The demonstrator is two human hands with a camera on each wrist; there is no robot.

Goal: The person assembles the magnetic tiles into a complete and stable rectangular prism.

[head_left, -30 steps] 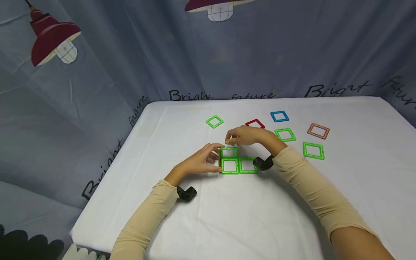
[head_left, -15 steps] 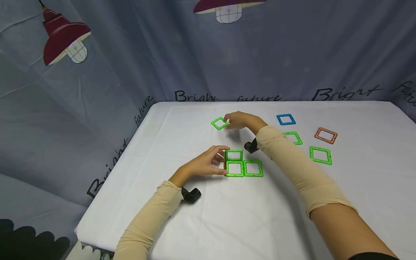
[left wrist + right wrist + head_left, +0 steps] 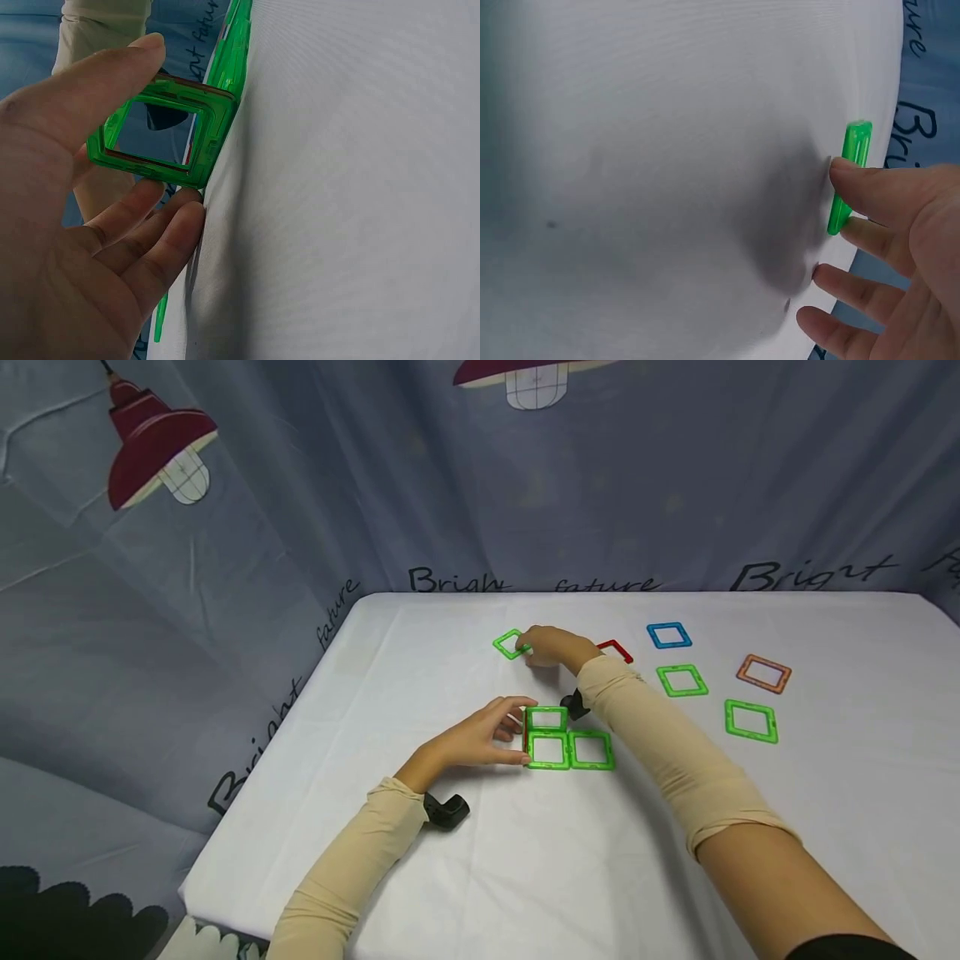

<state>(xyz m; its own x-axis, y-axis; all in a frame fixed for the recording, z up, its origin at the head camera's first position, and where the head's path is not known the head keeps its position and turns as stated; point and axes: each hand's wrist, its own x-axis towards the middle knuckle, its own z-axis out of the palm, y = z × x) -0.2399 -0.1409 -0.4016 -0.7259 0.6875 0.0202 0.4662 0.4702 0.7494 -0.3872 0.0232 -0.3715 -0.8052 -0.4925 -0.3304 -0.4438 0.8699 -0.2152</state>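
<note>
My left hand [image 3: 491, 733] grips the left end of a small group of green square magnetic tiles, thumb at the near edge and fingers at the far one. Between them, in the left wrist view, an upright tile [image 3: 206, 142] shows green with reddish edges. Beside it in the head view are a near green tile [image 3: 549, 767], a right-hand green tile [image 3: 592, 766] and a far green tile [image 3: 547, 727]. My right hand [image 3: 555, 647] pinches the corner of another green tile [image 3: 506, 650] at the back; the right wrist view shows this tile [image 3: 857, 139] edge-on between thumb and index finger.
Behind the right forearm lies a red tile [image 3: 618, 649], partly hidden. Farther right are a blue tile [image 3: 670, 644], an orange tile [image 3: 763, 684], a middle green tile [image 3: 682, 692] and an outer green tile [image 3: 752, 737]. A grey printed curtain [image 3: 600, 485] hangs behind the white table [image 3: 465, 885].
My right hand has moved from just behind the tile group to the green tile at the back and taken hold of its corner. The left hand keeps its grip.
</note>
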